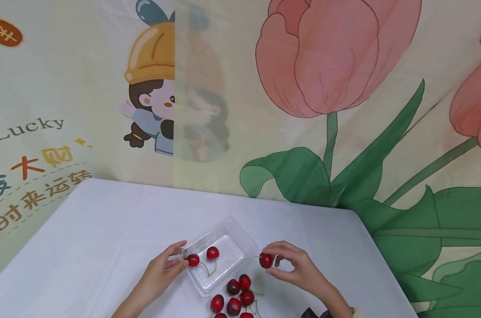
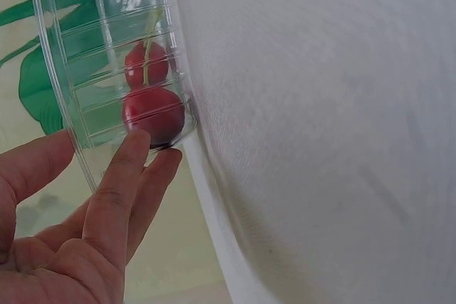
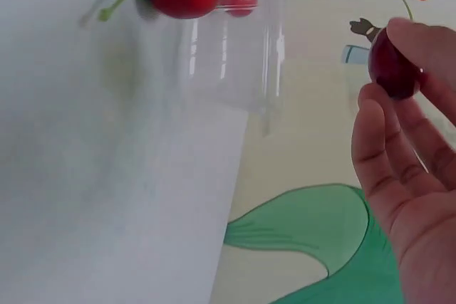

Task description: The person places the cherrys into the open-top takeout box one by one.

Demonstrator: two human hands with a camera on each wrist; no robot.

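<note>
Both forearms bare, angled in from the near edge. Left forearm (image 1: 133,301) slanted far and right; left grip (image 1: 163,268) held on, fingers extended, tips rightward. Right forearm (image 1: 331,297) slanted far and left; right grip (image 1: 293,265) pinched between thumb and fingertips, fingers bent. Grips apart, facing each other.

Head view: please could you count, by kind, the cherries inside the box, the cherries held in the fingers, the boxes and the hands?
Cherries inside the box: 2
Held cherry: 1
Boxes: 1
Hands, left hand and right hand: 2
Total: 6
</note>
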